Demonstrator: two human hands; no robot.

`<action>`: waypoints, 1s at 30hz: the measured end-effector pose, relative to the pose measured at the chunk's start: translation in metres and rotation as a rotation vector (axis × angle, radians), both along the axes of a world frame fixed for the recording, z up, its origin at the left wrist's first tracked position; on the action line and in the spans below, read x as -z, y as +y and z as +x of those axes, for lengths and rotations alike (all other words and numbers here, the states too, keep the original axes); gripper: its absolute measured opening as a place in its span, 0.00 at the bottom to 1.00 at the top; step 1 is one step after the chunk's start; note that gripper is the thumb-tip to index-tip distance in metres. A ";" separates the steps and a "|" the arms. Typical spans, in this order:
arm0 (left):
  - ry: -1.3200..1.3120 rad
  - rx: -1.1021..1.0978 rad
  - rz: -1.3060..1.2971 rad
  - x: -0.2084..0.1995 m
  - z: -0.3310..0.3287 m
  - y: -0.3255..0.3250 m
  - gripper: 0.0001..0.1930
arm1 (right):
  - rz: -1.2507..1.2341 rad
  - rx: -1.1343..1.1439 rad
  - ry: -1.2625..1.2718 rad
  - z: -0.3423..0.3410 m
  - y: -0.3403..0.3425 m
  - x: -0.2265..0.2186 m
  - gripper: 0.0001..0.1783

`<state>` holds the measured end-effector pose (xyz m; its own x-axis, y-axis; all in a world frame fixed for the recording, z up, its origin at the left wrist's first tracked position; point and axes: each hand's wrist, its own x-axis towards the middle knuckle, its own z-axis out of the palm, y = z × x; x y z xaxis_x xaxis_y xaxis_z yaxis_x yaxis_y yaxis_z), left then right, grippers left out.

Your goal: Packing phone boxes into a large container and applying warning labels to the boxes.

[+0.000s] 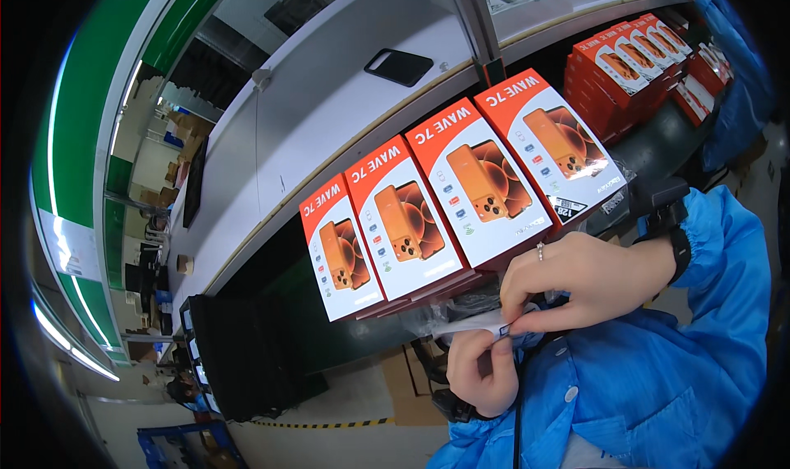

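Observation:
Low at the right, in front of my blue smock, my left hand [484, 373] and my right hand [586, 276] meet with bent fingers. Between them is a white paper-like strip [467, 326], pinched by both. A small dark-edged piece, perhaps a label [504, 331], shows on it at my right fingertips. My right hand wears a ring and is close to a row of several red-and-white phone boxes [481, 191] with orange phones pictured on top. Crumpled clear plastic [465, 306] lies between the row's near edge and my hands.
A white shelf [329, 99] runs behind the boxes, with a black phone-shaped item [399, 67] on it. More phone boxes [625, 66] are stacked at the far right beside another person's blue sleeve [736, 82]. A black bin-like container [247, 358] stands at the row's left.

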<state>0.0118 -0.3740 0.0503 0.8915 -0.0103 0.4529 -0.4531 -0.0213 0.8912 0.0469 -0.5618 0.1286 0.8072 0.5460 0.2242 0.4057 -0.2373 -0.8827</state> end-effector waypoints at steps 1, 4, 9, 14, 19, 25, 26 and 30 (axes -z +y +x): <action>-0.089 -0.016 0.097 -0.007 0.001 -0.002 0.12 | -0.003 0.000 -0.001 0.002 -0.001 -0.001 0.09; -0.215 -0.153 0.387 -0.006 0.001 -0.004 0.18 | -0.079 -0.045 0.035 0.010 -0.003 -0.009 0.08; 0.011 -0.534 0.254 0.003 -0.002 0.008 0.11 | -0.277 -0.144 0.210 0.050 -0.007 -0.043 0.10; 0.004 -0.405 0.333 0.011 -0.004 0.026 0.18 | -0.372 -0.037 0.411 0.085 -0.007 -0.026 0.11; 0.022 -0.375 0.360 0.014 -0.002 0.027 0.18 | -0.330 -0.055 0.508 0.091 -0.009 -0.015 0.12; 0.042 -0.311 0.424 0.009 0.001 0.027 0.17 | -0.398 -0.043 0.511 0.092 -0.004 -0.019 0.12; 0.033 -0.304 0.420 0.011 0.002 0.027 0.16 | -0.398 -0.041 0.515 0.093 -0.004 -0.019 0.12; 0.019 -0.309 0.416 0.014 0.004 0.026 0.16 | -0.446 -0.015 0.526 0.092 -0.006 -0.017 0.10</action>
